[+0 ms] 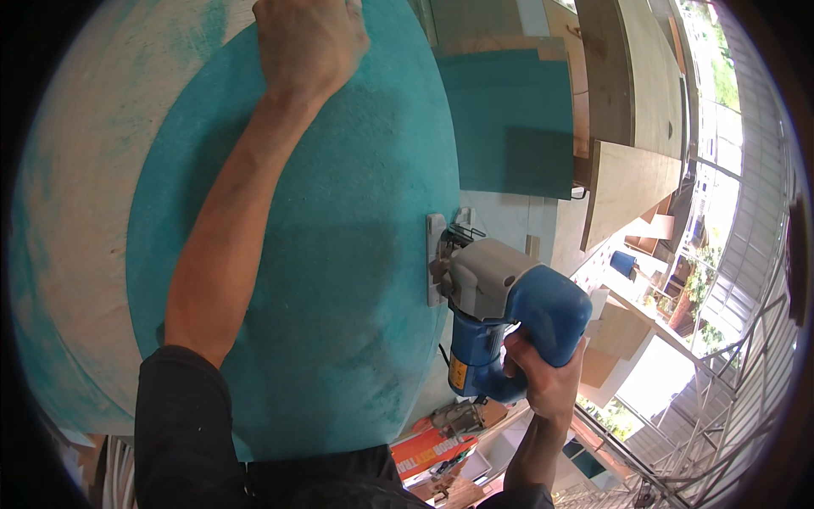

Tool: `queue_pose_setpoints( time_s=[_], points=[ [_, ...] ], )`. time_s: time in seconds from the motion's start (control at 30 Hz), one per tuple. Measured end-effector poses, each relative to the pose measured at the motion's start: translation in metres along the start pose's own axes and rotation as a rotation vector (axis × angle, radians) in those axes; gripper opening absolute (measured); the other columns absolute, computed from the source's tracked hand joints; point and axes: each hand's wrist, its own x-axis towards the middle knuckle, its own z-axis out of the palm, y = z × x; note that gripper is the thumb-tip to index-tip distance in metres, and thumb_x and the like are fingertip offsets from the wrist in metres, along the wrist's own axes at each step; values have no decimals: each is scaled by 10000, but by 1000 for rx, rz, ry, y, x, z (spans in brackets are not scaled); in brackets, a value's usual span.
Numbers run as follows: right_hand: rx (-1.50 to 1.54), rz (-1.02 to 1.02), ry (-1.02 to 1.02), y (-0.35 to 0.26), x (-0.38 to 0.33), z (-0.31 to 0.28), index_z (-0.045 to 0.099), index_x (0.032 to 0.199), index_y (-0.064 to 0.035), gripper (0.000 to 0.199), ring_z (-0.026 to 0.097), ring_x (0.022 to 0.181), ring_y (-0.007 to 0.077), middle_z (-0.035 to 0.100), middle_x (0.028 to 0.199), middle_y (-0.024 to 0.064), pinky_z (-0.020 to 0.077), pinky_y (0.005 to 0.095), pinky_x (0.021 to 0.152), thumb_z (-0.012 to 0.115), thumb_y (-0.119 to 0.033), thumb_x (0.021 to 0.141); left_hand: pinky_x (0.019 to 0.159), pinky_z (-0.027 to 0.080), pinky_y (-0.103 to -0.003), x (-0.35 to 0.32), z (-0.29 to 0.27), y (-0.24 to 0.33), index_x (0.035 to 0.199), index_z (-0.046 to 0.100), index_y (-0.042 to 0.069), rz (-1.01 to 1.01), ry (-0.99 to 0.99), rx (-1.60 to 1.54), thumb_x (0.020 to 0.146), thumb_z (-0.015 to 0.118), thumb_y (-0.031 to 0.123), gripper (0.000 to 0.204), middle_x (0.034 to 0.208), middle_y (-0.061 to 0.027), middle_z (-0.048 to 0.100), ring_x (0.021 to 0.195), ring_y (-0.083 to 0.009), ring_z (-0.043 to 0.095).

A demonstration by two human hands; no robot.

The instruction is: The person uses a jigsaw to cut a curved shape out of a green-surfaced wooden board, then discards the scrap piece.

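A pale, teal-smeared counter (80, 182) carries a large teal board (339, 271) with curved edges lying across it.

Matt board (339, 297), smooth plastic saw (551, 310)
Board scuffed and dull, paint-like; saw's plastic faintly glossy, its base (435, 254) dull and metal-looking; sleeve (182, 416) soft matt cloth; panel (627, 191) bare, flat-finished wood

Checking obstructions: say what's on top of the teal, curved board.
Left grip over it; blue-and-grey power saw at right edge. Surface beneath the left forearm is hidden.
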Motion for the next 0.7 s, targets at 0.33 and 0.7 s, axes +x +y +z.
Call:
queue_pose_setpoints(
  time_s=[0.33, 0.7],
  points=[
    [12, -5, 5, -6, 9, 2, 691, 874, 1, 164, 611, 578, 116, 672, 714, 46, 483, 272, 546, 817, -88, 819, 987, 438, -470, 3, 0, -2, 1096, 675, -17, -12, -7, -8, 881, 735, 132, 268, 1102, -152, 571, 1094, -326, 546],
    [-45, -55, 9, -21, 14, 5, 675, 887, 29, 134, 601, 540, 141, 645, 691, 60, 471, 285, 511, 750, -58, 817, 993, 434, -466, 8, 0, 1, 1108, 670, -23, -35, -36, -15, 885, 733, 131, 278, 1112, -151, 564, 1098, -319, 540]
  ],
)
